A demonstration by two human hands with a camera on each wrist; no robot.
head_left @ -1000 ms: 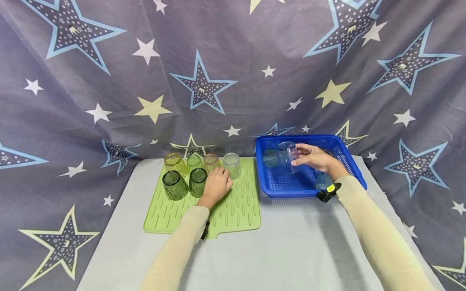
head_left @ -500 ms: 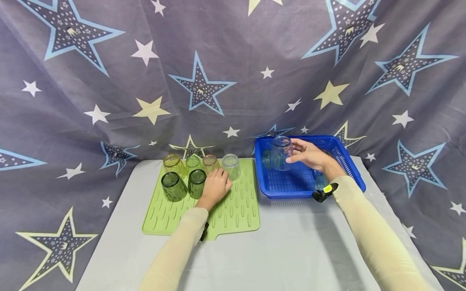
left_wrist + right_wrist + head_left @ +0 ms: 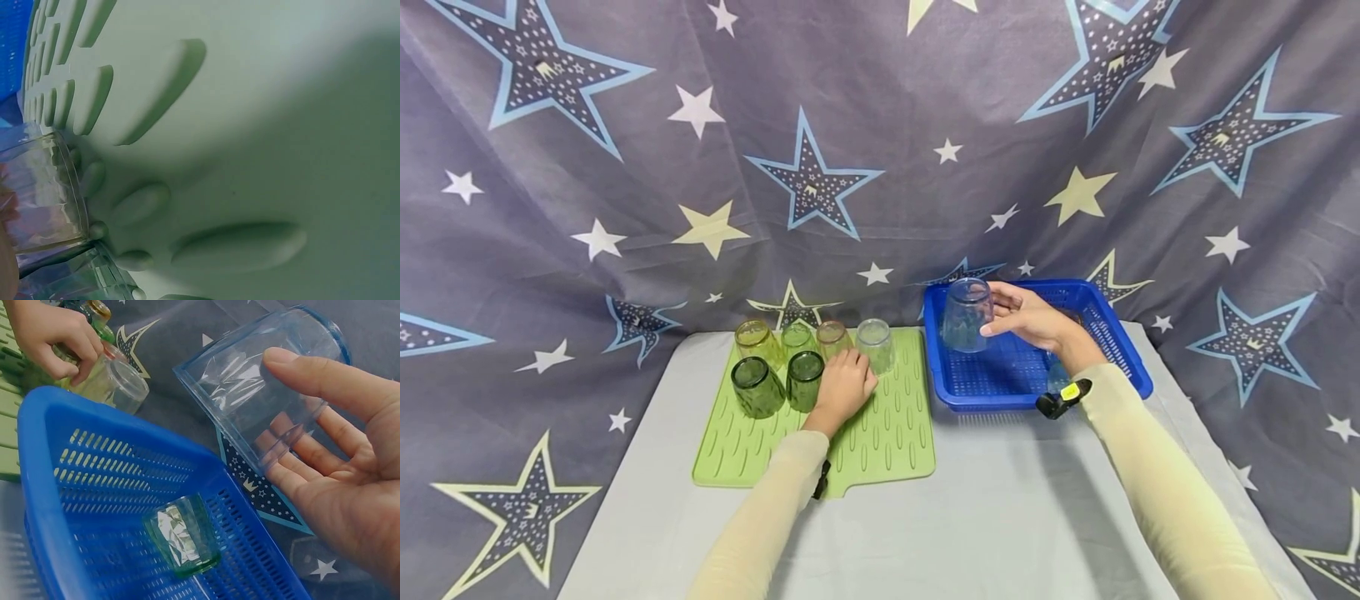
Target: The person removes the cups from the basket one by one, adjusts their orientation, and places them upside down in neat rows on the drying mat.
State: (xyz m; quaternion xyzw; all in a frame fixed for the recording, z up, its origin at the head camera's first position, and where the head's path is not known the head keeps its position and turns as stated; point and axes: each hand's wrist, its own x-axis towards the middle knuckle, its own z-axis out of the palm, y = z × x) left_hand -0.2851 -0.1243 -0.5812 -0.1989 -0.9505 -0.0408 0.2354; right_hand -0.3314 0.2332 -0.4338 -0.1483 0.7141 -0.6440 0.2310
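My right hand [image 3: 1030,321] holds an upturned clear bluish glass [image 3: 967,317] above the left part of a blue basket [image 3: 992,406]. In the right wrist view, thumb and fingers grip its side. My left hand [image 3: 847,385] is low over a green drying mat [image 3: 880,450], fingers bent, beside a clear glass [image 3: 877,343] and in front of a pinkish glass [image 3: 832,333]. Whether it grips a glass is hidden. Left of it, two dark green glasses [image 3: 757,388] stand in front of a yellow glass [image 3: 758,340] and a light green glass [image 3: 798,336], all upside down.
A greenish glass [image 3: 184,537] lies inside the basket. Another bluish glass [image 3: 1057,375] is partly hidden there by the right wrist. A star-patterned curtain [image 3: 880,242] hangs behind the white table [image 3: 970,517].
My right hand has lifted the clear bluish glass a little and carried it leftward over the basket. My left hand has stayed in place at the glasses.
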